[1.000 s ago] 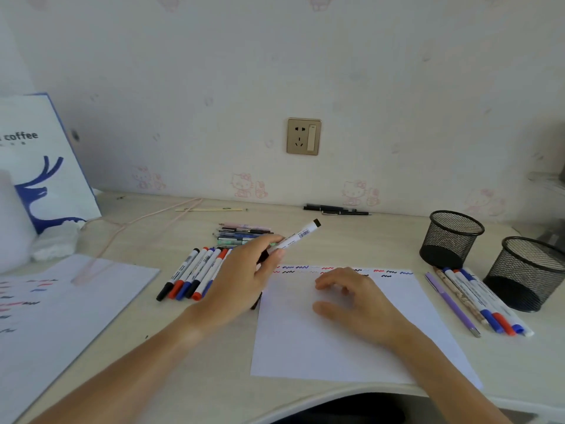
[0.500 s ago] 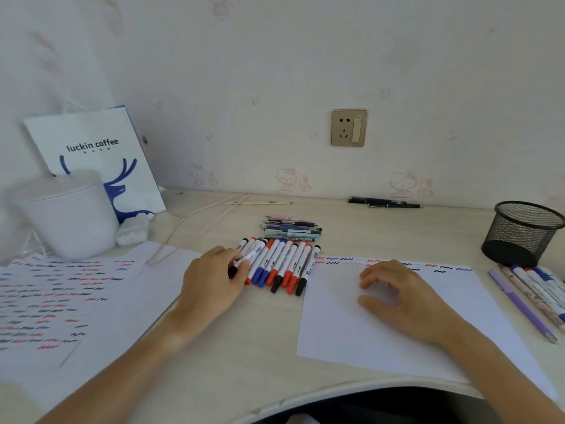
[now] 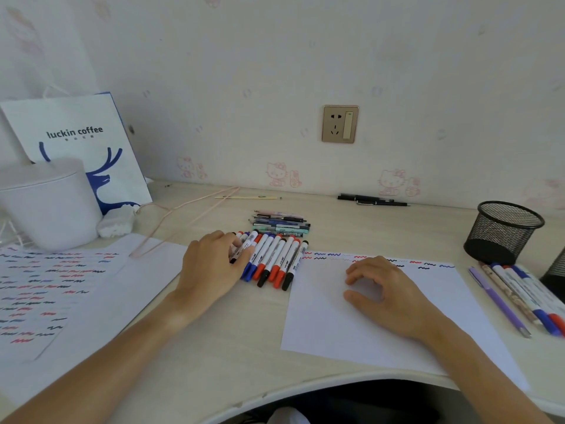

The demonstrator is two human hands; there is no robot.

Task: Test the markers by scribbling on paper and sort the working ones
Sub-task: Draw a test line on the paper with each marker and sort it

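Note:
A row of several white markers [image 3: 276, 260] with red, blue and black caps lies on the desk left of a white sheet of paper [image 3: 345, 335]. Short red, blue and black scribbles run along the sheet's top edge. My left hand [image 3: 211, 270] is at the left end of the row. Its fingers and thumb pinch a black-capped marker [image 3: 246, 246] that lies against the others. My right hand [image 3: 386, 293] rests on the sheet with fingers loosely curled and holds nothing.
A pile of thin pens [image 3: 281, 223] lies behind the row. Right of the sheet are several pens [image 3: 519, 296] and a black mesh cup [image 3: 504, 232]; a second cup [image 3: 556, 275] is cut off. Scribbled sheets [image 3: 46, 289], a white tub [image 3: 49, 206] and a paper bag [image 3: 76, 133] stand left.
My left hand carried the black-capped marker from above the sheet down to the left end of the marker row. The view turned left. My right hand stayed on the paper.

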